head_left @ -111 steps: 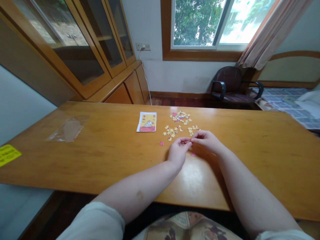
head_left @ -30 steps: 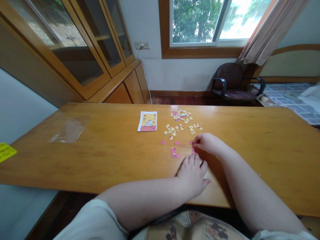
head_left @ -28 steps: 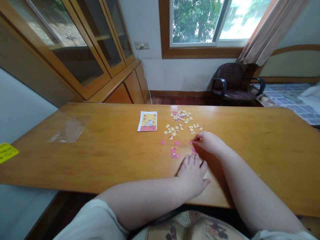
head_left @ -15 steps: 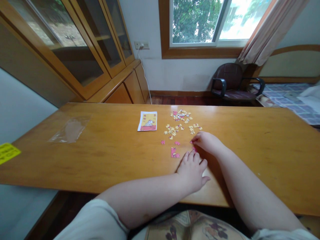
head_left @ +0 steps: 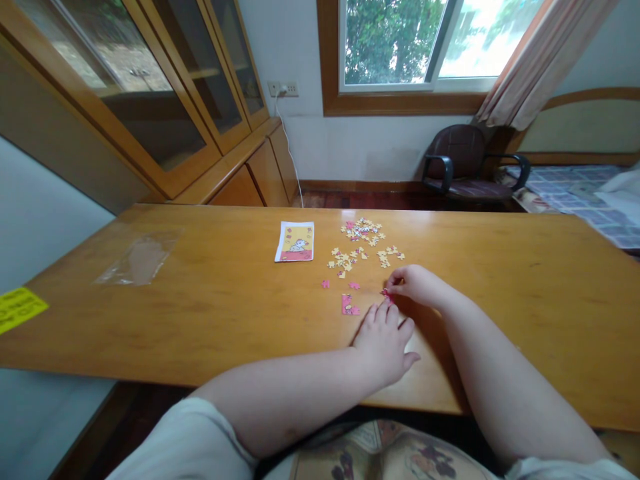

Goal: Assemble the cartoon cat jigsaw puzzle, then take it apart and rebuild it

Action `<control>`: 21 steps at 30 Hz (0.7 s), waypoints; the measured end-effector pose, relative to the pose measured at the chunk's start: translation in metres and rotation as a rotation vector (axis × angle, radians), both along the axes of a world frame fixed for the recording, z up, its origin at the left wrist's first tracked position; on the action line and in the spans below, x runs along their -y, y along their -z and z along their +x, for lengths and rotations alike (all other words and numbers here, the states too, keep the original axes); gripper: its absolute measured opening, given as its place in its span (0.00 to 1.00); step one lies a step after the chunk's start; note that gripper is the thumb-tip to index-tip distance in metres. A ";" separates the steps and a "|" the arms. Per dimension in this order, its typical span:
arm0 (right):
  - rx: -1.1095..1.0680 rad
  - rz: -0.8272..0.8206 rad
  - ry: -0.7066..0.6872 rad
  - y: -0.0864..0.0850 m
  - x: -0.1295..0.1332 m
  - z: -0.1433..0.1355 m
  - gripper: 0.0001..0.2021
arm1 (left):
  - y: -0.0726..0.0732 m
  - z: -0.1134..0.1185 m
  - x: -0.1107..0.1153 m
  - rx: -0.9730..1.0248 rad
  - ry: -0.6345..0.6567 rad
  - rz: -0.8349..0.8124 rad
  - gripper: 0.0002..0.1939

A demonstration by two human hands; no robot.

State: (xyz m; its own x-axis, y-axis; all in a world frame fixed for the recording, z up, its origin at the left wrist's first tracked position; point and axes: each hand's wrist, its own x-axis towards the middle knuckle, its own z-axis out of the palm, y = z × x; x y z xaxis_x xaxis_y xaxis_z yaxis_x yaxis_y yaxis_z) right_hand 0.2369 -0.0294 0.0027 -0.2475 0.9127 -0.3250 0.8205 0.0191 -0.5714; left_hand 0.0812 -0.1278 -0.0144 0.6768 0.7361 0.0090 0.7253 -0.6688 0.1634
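Observation:
My right hand (head_left: 413, 284) pinches a small pink puzzle piece (head_left: 385, 292) between thumb and fingertips, just above the table. Directly below it are more pink pieces, partly covered by the fingers of my left hand (head_left: 384, 339). That hand lies palm down with its fingers stretched out, the fingertips at these pieces' lower edge. To its left sits a joined pink corner section (head_left: 349, 306). Two loose pink pieces, one left (head_left: 325, 284) and one right (head_left: 354, 286), lie above that section.
Yellow pieces (head_left: 346, 259) lie in loose groups beyond my hands, with a mixed pile (head_left: 363, 230) farther back. A picture card (head_left: 296, 241) lies left of them. A clear plastic bag (head_left: 143, 260) rests on the table's (head_left: 225, 300) left part. A chair (head_left: 463, 163) stands behind the table.
My right hand has moved slightly toward me with the pink puzzle piece, bringing it close to the pieces at my left fingertips. My left hand has stayed in place.

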 end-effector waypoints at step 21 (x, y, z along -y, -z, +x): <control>0.133 0.075 -0.011 0.001 -0.001 -0.006 0.05 | 0.002 0.000 0.001 0.012 -0.007 0.019 0.30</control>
State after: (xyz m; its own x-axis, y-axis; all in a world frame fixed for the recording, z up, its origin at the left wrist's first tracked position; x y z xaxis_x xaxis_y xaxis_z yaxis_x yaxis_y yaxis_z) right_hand 0.2310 -0.0287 0.0016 -0.2169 0.9332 -0.2866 0.8882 0.0669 -0.4546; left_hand 0.0809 -0.1288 -0.0168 0.6712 0.7406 0.0313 0.7281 -0.6666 0.1597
